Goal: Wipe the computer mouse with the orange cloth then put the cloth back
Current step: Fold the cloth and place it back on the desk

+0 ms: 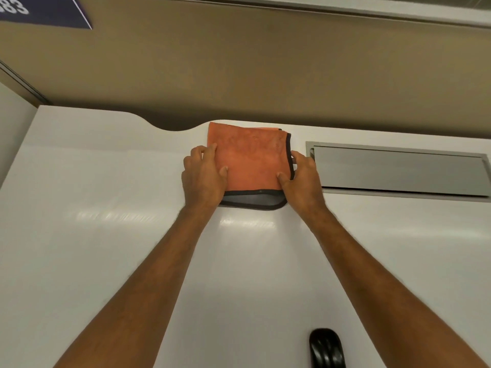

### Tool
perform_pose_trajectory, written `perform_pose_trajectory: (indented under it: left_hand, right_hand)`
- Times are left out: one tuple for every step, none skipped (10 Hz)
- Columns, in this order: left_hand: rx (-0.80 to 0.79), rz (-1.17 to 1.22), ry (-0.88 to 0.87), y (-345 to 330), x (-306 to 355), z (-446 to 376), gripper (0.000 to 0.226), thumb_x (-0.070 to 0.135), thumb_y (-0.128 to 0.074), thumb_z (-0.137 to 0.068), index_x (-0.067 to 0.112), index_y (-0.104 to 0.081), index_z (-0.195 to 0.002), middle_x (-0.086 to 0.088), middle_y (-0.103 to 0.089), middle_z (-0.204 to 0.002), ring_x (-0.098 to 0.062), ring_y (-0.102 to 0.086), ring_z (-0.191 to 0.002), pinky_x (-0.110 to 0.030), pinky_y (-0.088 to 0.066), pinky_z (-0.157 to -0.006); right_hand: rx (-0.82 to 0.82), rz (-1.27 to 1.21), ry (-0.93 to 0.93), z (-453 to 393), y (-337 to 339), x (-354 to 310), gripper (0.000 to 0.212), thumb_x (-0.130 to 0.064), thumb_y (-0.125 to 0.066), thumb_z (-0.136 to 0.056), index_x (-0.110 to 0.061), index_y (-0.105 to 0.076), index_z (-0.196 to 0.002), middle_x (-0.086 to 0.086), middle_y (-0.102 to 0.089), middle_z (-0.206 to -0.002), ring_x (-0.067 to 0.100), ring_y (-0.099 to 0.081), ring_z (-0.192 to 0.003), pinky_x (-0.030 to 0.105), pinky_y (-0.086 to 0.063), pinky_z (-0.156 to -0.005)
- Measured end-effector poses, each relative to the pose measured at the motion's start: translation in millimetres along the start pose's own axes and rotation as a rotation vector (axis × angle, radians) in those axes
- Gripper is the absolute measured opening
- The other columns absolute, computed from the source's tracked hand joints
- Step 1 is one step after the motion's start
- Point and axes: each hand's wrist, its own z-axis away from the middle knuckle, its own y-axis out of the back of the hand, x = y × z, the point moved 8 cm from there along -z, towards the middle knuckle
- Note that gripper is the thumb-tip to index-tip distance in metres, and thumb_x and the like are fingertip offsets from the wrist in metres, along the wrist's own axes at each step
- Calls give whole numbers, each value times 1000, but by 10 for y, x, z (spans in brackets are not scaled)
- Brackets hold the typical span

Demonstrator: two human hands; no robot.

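A folded orange cloth [249, 158] with a black hem and a grey underside lies flat at the far edge of the white desk [106, 235]. My left hand [203, 177] rests on its left edge, thumb on top of the fabric. My right hand [301, 176] holds its right edge, fingers curled around the black hem and thumb on the orange face. A black computer mouse [326, 347] sits on the desk near the bottom of the view, between my forearms and close to my right arm, untouched.
A grey metal cable-tray lid [398, 168] is set into the desk just right of the cloth. A tan partition wall [239, 70] rises behind the desk, with a curved cut-out [172, 126] in the desk's far edge left of the cloth.
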Motion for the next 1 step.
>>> perform_pose_trajectory:
  left_hand:
    - [54, -46, -30, 76, 49, 124, 64, 47, -62, -98, 21, -42, -153, -11, -43, -158, -36, -44, -140, -54, -43, -112]
  right_hand:
    - [8, -5, -1, 89, 59, 40, 56, -36, -66, -98, -18, -47, -147, 11, -49, -147, 33, -60, -125, 54, -55, -102]
